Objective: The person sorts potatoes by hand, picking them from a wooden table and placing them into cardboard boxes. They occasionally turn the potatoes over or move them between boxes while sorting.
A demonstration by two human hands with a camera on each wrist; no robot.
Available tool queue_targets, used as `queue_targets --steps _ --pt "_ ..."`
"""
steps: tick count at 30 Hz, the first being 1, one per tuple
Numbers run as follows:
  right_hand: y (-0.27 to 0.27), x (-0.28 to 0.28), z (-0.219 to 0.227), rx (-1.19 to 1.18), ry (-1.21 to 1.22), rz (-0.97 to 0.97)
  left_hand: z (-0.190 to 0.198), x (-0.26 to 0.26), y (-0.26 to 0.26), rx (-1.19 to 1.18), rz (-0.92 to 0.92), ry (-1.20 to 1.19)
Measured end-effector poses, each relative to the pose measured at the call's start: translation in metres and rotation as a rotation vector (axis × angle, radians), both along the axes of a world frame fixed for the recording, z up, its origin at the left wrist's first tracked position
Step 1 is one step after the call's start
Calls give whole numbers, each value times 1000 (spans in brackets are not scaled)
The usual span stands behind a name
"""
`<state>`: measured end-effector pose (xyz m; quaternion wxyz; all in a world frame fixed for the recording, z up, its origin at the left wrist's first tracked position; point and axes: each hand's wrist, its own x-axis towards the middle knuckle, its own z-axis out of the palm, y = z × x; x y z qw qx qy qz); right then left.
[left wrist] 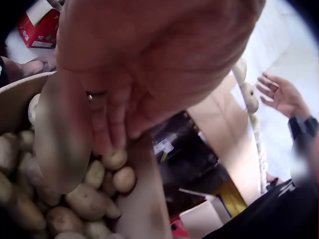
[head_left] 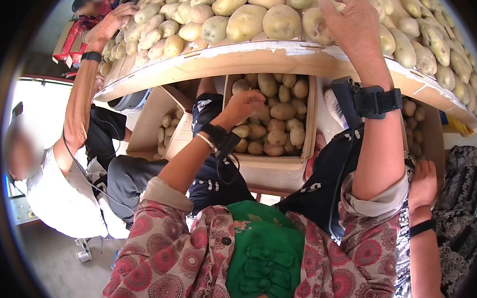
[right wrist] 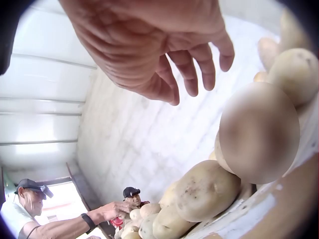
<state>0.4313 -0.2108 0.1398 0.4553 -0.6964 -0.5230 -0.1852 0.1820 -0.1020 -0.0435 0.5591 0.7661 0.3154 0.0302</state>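
- At the far left, a light grey floor lies below a bright opening, with red cartons near a person in a dark cap.
- Next, a person in a white shirt reaches one arm to the potatoes at the desk's left end.
- Above everything, the desk crosses the head view as a curved band; its brown front edge carries torn, whitish strips. Potatoes cover its top, rounded to oblong, yellow-tan, some with dark specks, lying close to that edge.
- Below the desk, left of centre, an open cardboard box with raised flaps holds smaller potatoes.
- The left hand is under the desk's front edge, over the left part of the middle box, fingers relaxed and slightly bent, with no potato plainly in its grip. A ring shows on one finger.
- The middle box is straight-walled cardboard, filled with smooth, rounded potatoes; space opens between its contents and the desk's edge.
- The right hand is open above the desk's potatoes, fingers spread and gently bent; the right wrist view shows air beneath them and a pale, mottled wall behind.
- At the right, another box of potatoes stands below the desk, beside someone in black-and-white patterned cloth.
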Motion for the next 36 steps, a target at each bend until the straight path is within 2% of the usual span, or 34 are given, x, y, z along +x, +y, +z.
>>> queue_targets --steps 1,3,4,5,6,8,9,10,11,12,13,15,16,19,20,21,22,23,24,33,36 --pt "0 1 0 -6 9 6 -4 0 -1 -4 -1 2" --pt "1 2 0 -22 24 17 -12 6 -8 418 -68 203" --pt "1 3 0 -23 26 23 -23 11 -12 420 -67 198" --pt "1 3 -1 -17 25 31 -39 18 -13 541 -188 218" --pt "1 3 0 1 21 42 -56 24 -10 673 -304 239" --pt "3 -1 -1 37 97 99 -109 33 -14 665 -159 1" --pt "5 -6 -3 15 200 153 -144 38 -9 680 -183 103" --pt "9 -8 -3 91 60 169 -165 49 -7 690 -205 204" --pt "7 -16 2 19 143 197 -146 65 -17 711 -331 333" --pt "9 -21 3 25 92 223 -126 74 -28 721 -458 473" --pt "12 -28 1 34 77 221 -132 75 -31 734 -454 461" --pt "18 -41 -5 -10 153 359 -146 75 -40 614 -203 489" --pt "18 -48 -5 -5 146 362 -135 75 -46 693 -206 547" --pt "20 -59 -7 -78 146 425 -117 87 -49 669 -124 620" --pt "22 -60 -8 -69 147 415 -117 98 -43 568 -154 726" --pt "23 -62 -9 -61 151 405 -139 95 -40 567 -154 725" --pt "24 -64 -8 -62 150 404 -174 91 -36 850 -251 671" --pt "24 -65 -7 -72 152 413 -193 91 -34 1132 -348 601" --pt "24 -65 -6 -80 154 420 -189 95 -34 1135 -348 595" --pt "27 -69 -7 -61 165 464 -140 88 -24 345 -315 230" --pt "25 -66 -6 -42 166 443 -121 55 -22 76 -293 120"
